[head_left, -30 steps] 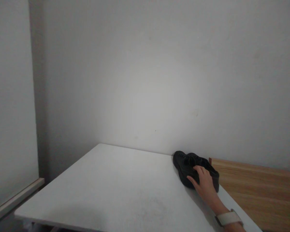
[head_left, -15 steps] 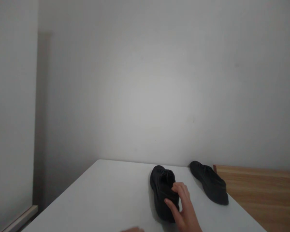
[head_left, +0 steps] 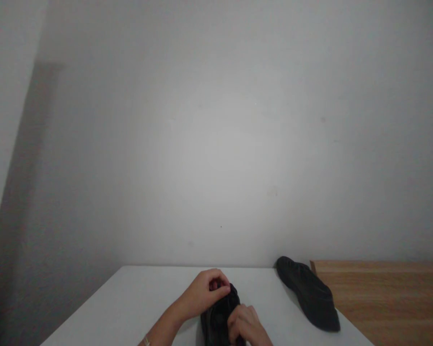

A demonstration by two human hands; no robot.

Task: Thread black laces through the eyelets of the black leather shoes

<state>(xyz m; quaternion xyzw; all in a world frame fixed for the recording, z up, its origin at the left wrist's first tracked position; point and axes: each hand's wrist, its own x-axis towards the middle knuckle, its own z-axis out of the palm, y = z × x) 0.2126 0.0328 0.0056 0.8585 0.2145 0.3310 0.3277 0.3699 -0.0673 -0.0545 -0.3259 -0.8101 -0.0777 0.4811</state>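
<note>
Shoe sat on the desk, apparently steadied from both sides: left hand pinched its far end, right hand curled against its flank, whether gripping I couldn't tell.

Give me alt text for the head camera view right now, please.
A person's left hand and right hand are on a black shoe, its near end cut off, on a white table. Another black shoe sits to the right, toe toward the grey wall, near a wood-grain board.
</note>
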